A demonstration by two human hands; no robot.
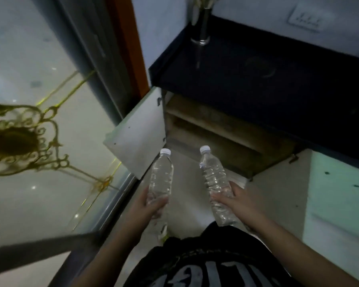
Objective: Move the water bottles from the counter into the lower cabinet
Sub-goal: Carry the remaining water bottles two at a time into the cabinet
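Note:
My left hand [148, 206] grips the lower part of a clear plastic water bottle [161, 172] with a white cap. My right hand [235, 201] grips a second clear water bottle [214, 179], also white-capped and tilted slightly left. Both bottles are held upright-ish in front of the open lower cabinet [214, 137], whose wooden shelves show under the dark counter [257, 79]. The bottles are outside the cabinet, a little in front of its opening.
The cabinet's white door [141, 133] hangs open to the left. A shiny vase [202, 27] stands at the counter's back left. A glass panel with a metal frame [71, 141] runs along my left. A pale cabinet front [338, 193] is on the right.

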